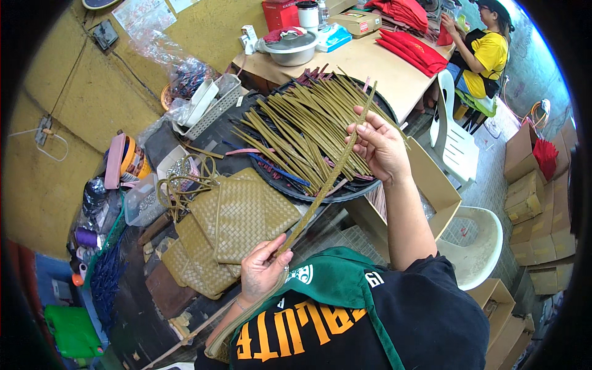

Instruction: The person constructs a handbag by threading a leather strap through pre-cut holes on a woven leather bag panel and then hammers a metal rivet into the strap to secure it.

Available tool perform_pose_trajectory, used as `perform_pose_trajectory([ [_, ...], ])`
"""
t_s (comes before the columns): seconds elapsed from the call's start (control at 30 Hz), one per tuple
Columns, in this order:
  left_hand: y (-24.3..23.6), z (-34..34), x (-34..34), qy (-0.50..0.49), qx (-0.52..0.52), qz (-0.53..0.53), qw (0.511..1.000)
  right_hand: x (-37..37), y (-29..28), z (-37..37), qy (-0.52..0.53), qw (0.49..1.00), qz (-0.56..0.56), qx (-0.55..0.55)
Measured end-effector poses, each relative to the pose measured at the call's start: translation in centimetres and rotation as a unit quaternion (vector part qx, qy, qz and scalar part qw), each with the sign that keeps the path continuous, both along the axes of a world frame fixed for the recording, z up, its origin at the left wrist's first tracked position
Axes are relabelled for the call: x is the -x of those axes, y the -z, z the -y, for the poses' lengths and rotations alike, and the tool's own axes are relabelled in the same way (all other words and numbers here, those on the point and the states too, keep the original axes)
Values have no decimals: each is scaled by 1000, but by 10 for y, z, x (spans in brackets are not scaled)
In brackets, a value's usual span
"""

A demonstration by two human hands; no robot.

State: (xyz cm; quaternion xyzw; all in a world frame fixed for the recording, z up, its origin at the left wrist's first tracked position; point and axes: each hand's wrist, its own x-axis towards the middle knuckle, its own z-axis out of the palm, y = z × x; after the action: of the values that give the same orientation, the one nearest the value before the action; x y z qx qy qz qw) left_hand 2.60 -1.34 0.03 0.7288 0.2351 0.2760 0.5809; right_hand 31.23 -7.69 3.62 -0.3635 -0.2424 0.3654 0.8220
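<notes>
right hand [381, 147] raised, left hand [260, 271] lower, strip [326, 186] slanting between

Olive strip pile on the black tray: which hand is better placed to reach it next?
Probably right: the right hand holds the olive strap higher up and appears closer to the strip pile; the left hand holds it lower, nearer the woven bags.

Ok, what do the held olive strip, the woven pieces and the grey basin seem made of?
Olive strip: probably real or imitation leather, low sheen, evenly coloured.
Woven pieces: likely the same, satin; similar colour, flat weave.
Grey basin: smooth sheen; metal or plastic, unclear.
</notes>
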Motion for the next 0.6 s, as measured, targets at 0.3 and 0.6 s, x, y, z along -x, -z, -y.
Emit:
perform_pose_trajectory([
  [0.3, 1, 3, -8, 15, 270, 58, 961, -2, 7, -3, 38, 998, 15, 45],
  [0.6, 1, 7, -10, -8, 287, 90, 954, 4, 9, -4, 74, 996, 17, 50],
])
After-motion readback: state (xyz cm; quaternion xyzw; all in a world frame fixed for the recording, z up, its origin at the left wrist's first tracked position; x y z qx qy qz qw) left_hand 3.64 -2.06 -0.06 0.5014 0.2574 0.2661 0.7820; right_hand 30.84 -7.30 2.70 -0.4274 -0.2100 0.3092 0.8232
